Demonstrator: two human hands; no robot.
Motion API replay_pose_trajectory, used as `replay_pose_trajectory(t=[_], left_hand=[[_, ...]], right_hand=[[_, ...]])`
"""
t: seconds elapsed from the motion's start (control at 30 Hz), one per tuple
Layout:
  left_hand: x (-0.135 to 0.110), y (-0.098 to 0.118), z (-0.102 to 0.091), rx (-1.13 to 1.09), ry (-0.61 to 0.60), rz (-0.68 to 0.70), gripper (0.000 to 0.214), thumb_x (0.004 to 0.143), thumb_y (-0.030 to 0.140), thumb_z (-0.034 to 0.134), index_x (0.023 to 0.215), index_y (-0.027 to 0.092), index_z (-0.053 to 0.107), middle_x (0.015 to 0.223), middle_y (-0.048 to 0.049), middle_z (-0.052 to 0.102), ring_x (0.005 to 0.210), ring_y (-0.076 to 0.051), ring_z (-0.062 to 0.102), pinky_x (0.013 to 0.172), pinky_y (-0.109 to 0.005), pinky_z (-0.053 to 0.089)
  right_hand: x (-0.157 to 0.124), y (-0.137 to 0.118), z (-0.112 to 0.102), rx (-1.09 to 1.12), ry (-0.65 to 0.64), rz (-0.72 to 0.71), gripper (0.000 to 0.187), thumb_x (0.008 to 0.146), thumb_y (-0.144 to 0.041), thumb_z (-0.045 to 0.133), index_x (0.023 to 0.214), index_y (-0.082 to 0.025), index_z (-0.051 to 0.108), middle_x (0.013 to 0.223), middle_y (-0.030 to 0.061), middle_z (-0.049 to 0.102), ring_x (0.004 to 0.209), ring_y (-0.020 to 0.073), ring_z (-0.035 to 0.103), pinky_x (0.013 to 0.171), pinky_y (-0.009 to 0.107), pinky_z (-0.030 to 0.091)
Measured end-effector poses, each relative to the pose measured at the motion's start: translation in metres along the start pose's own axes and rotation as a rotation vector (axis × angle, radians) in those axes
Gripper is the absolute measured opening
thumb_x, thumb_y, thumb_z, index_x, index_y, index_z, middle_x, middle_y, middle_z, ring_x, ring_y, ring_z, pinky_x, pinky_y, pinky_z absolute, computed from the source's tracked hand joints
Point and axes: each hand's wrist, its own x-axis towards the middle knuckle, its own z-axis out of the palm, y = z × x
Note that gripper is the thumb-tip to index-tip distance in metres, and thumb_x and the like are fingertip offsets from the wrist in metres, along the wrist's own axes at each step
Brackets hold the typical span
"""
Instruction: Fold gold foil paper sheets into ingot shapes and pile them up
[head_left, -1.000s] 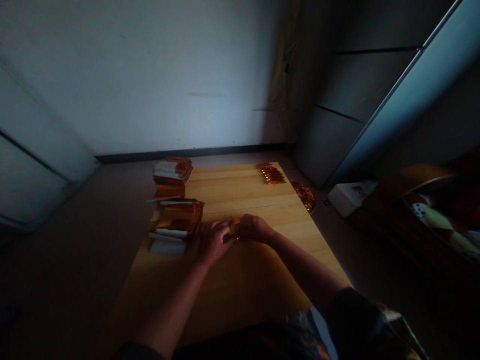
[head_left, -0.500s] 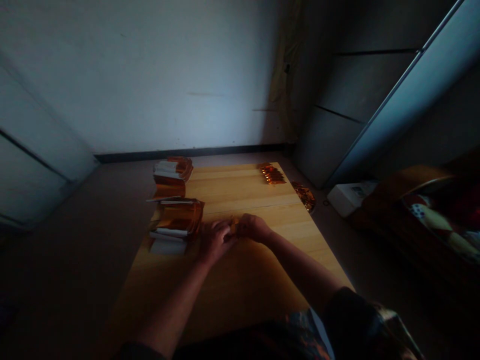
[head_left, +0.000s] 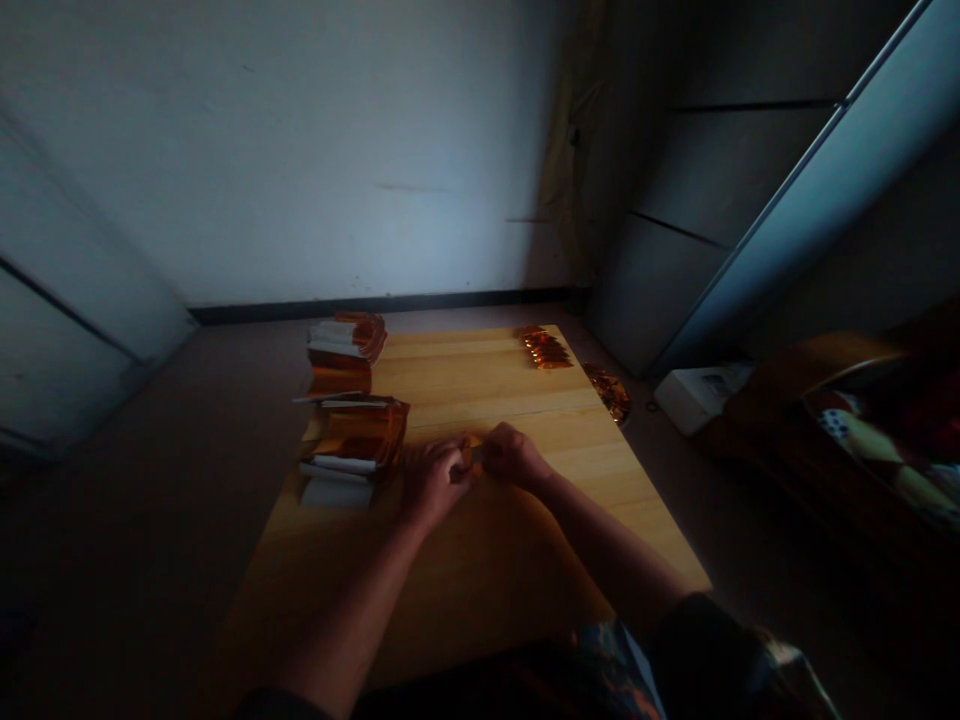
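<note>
Pale wooden counter in dim light, and the left hand and right hand close together, pinching a small orange foil piece between them, with stacked orange-and-white foil packets kept within easy reach just beside the left hand!

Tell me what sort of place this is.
Probably a plain room at home used for small handwork: a rectangular pale wooden table, stacked bundles of shiny orange foil and white paper, and a dark seat or bed with patterned cloth.
</note>
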Motion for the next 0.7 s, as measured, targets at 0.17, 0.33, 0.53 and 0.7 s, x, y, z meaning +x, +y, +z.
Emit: replay_pose_trajectory(t=[0.17,0.33,0.53,0.7], left_hand=[[0.000,0.000,0.000,-0.013,0.002,-0.001,0.014,0.068,0.028,0.069,0.067,0.021,0.057,0.102,-0.0020,0.067,0.098,-0.022,0.056,0.085,-0.037,0.036],[0.000,0.000,0.001,0.021,0.006,0.004,0.017,0.068,0.030,0.070,0.066,0.021,0.056,0.101,-0.0020,0.068,0.096,-0.022,0.057,0.085,-0.039,0.037],[0.000,-0.003,0.004,0.013,0.020,-0.002,0.015,0.066,0.028,0.070,0.066,0.021,0.057,0.108,-0.0020,0.067,0.099,-0.023,0.057,0.087,-0.039,0.037],[0.000,-0.004,0.005,-0.019,0.018,0.001,0.014,0.067,0.027,0.068,0.065,0.021,0.055,0.111,-0.0016,0.066,0.101,-0.022,0.057,0.087,-0.037,0.038]], right_hand=[[-0.004,0.002,0.000,0.072,0.094,-0.030,0.016,0.062,-0.002,0.057,0.066,-0.017,0.055,0.073,-0.0012,0.049,0.069,0.0113,0.049,0.064,0.020,0.040],[-0.008,0.000,0.009,0.066,0.134,-0.041,0.018,0.060,-0.007,0.063,0.071,-0.018,0.054,0.077,-0.0004,0.049,0.070,0.0125,0.047,0.064,0.022,0.041],[-0.004,0.009,0.012,0.044,0.216,-0.082,0.017,0.067,-0.002,0.052,0.066,-0.019,0.051,0.071,-0.0001,0.047,0.071,0.0131,0.048,0.065,0.022,0.041],[-0.003,0.011,0.011,0.063,0.236,-0.067,0.016,0.071,-0.004,0.052,0.068,-0.019,0.051,0.071,-0.0004,0.047,0.070,0.0127,0.048,0.066,0.022,0.041]])
